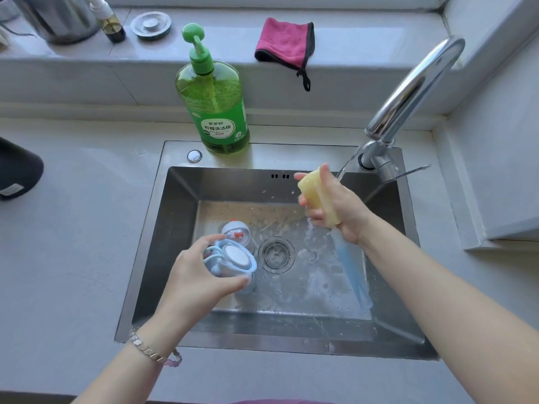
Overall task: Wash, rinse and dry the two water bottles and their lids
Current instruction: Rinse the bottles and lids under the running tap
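Head view. Left hand (201,272), just left of drain (275,253): fingers curled round pale-blue lidded bottle (233,258), tilted above sink (291,345) floor. Second bottle (236,230) just behind it, also left of drain. Right hand (341,211), up right of drain: fingers clamped round yellow sponge brush (313,191), beside faucet (408,91) stream.

Water bottle (236,232) sits in the sink (175,223), soap bottle (214,112) behind, tap (414,88) at right

Brushed steel sink (180,217); glossy chrome faucet (414,88); porous sponge (319,196); terry cloth (284,42).
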A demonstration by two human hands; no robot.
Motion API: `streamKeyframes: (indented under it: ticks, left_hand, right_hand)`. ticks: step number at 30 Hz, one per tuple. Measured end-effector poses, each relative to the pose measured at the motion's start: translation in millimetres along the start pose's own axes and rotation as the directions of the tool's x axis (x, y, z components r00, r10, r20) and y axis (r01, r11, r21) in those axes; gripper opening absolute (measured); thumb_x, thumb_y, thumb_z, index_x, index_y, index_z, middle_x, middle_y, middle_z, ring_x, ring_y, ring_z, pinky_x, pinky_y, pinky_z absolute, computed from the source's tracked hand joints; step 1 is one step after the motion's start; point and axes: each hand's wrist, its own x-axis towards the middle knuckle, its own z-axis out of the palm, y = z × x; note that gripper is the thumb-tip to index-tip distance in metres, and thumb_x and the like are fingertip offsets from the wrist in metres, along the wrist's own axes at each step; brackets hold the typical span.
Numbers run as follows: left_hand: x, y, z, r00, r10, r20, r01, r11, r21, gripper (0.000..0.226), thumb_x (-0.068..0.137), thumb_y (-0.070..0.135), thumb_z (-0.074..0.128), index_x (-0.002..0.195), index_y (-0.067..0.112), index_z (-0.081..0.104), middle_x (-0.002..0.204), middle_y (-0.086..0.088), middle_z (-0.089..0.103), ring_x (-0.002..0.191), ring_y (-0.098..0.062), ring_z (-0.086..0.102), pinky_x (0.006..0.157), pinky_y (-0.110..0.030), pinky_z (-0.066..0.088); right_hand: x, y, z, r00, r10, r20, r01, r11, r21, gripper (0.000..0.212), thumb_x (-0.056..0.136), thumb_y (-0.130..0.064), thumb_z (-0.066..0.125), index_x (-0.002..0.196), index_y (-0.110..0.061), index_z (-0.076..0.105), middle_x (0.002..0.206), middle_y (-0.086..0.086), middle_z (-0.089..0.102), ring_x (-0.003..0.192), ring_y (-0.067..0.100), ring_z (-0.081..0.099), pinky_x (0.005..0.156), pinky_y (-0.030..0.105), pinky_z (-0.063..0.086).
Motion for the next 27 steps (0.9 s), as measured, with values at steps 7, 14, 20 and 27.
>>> streamKeyframes:
  ticks: [7,14,20,27]
  left_hand:
    - [0.9,1.0,0.8,1.000,0.006,0.008,-0.006,1.000,0.008,0.069,0.049,0.020,0.089,0.108,0.038,0.057,0.106,-0.001,0.060,0.090,-0.009,0.061,0.067,-0.012,0.043]
    - [0.1,6.7,6.5,0.999,0.024,0.031,-0.024,1.000,0.018,0.071,0.050,0.017,0.088,0.113,0.032,0.058,0.107,0.000,0.060,0.088,-0.004,0.061,0.065,-0.008,0.042]
    - [-1.6,11.6,7.2,0.998,0.053,0.016,-0.053,0.998,0.026,0.065,0.051,0.014,0.087,0.107,0.033,0.059,0.100,0.002,0.063,0.084,-0.002,0.061,0.060,-0.004,0.042]
    - [-5.5,7.2,-0.4,0.998,0.057,-0.004,-0.057,0.998,0.028,0.065,0.048,0.021,0.090,0.096,0.046,0.055,0.103,0.000,0.061,0.090,-0.008,0.061,0.074,-0.018,0.046]
  right_hand:
    - [-8.6,3.0,-18.0,0.968,0.015,-0.250,-0.007,0.999,0.034,0.053,0.096,-0.055,0.026,0.056,-0.021,0.033,0.046,-0.007,0.030,0.034,0.007,0.022,0.033,0.015,0.017]
    - [-15.2,-3.1,-43.9,0.871,-0.087,-0.483,0.140,0.987,0.076,0.047,0.099,-0.042,0.029,0.056,-0.023,0.023,0.043,-0.008,0.022,0.031,0.007,0.018,0.036,0.015,0.012]
    - [-15.1,-1.7,-47.8,0.869,-0.141,-0.475,0.242,0.957,0.159,0.021,0.092,-0.017,0.055,0.074,-0.014,0.045,0.057,-0.002,0.037,0.040,0.005,0.035,0.038,0.016,0.032]
    - [-12.4,-8.7,-31.7,0.882,-0.108,-0.460,0.323,0.847,0.422,0.026,0.099,-0.036,0.038,0.095,-0.016,0.055,0.089,0.007,0.064,0.080,0.017,0.062,0.083,0.033,0.048]
